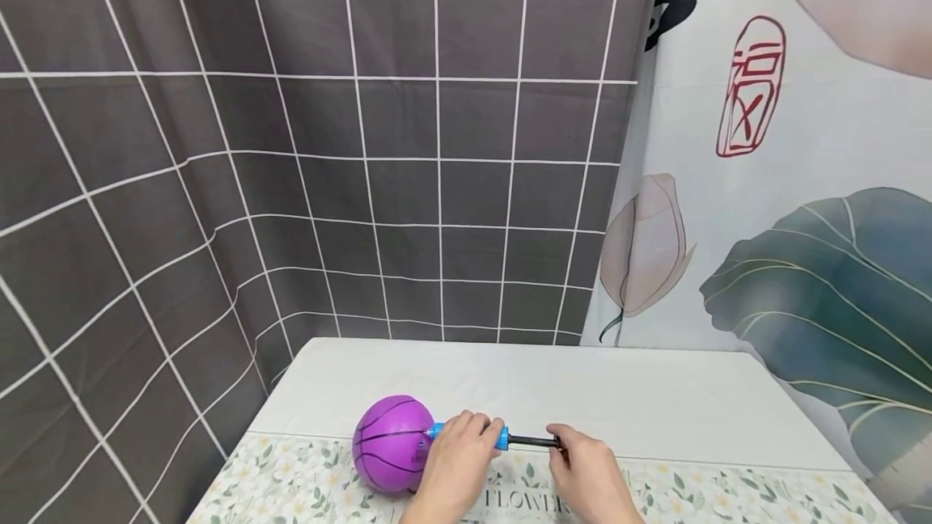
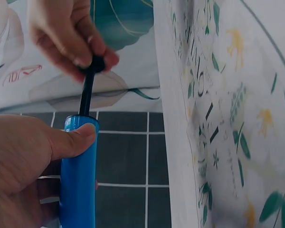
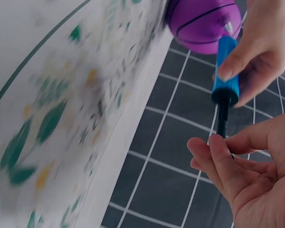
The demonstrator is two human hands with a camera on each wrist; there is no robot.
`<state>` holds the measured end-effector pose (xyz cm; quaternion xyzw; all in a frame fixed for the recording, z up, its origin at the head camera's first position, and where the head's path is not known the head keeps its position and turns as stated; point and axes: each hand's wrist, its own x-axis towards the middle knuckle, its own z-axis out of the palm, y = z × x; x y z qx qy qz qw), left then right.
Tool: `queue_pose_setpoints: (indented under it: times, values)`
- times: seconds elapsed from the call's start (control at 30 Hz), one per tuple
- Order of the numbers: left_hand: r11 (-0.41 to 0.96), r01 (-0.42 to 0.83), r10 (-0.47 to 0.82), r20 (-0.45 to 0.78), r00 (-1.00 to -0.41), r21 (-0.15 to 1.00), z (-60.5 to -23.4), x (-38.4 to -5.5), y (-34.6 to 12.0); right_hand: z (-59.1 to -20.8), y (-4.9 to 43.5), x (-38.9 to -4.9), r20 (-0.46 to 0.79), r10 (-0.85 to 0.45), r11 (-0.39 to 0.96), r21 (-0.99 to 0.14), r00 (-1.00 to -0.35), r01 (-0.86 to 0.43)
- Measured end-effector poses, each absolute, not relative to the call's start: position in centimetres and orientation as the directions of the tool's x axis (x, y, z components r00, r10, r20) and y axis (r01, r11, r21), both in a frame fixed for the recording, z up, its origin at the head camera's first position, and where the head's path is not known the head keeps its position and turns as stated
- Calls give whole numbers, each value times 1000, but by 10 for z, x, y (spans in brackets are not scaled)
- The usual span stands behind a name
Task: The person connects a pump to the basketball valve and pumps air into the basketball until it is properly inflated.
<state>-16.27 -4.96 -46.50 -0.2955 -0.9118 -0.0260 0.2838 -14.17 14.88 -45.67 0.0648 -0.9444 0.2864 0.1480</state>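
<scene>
A blue hand pump [image 2: 79,185] lies roughly level above the front part of the table, its tip at the right side of a purple ball [image 1: 391,445] with black seam lines. A black rod [image 1: 534,441] stands drawn out of the pump's other end, toward the right. The left hand [image 1: 457,463] grips the blue barrel, fingers wrapped round it and thumb along its side, while the right hand [image 1: 588,471] pinches the black handle [image 2: 98,63] at the rod's end between thumb and fingers. The ball sits on the floral tablecloth [image 1: 677,492], near the table's left side; behind the floral part runs a plain white strip [image 1: 619,403]. Beyond the table hang a dark grey curtain [image 1: 473,120] with white grid lines and, to the right, a white curtain [image 1: 837,144] printed with leaves and a red seal
</scene>
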Motion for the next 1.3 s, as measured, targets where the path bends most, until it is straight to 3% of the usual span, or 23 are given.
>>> queue_pose_setpoints:
  times: [0.33,0.5,0.9,1.3]
  values:
    - [801,588,535,580,-615,-116,-470,-161,-41,-457,132,-140,336,-65,771,-580,-940,-261]
    - [804,592,514,573,-638,-61,-471,-163,-47,-458,139,-140,297,-47,752,-618,-954,-230]
    - [840,542,451,551,-702,2,-465,-164,-57,-457,179,-139,256,73,809,-581,-964,-93]
    - [837,543,477,580,-660,-70,-468,-166,-58,-457,178,-138,274,91,813,-576,-957,-87]
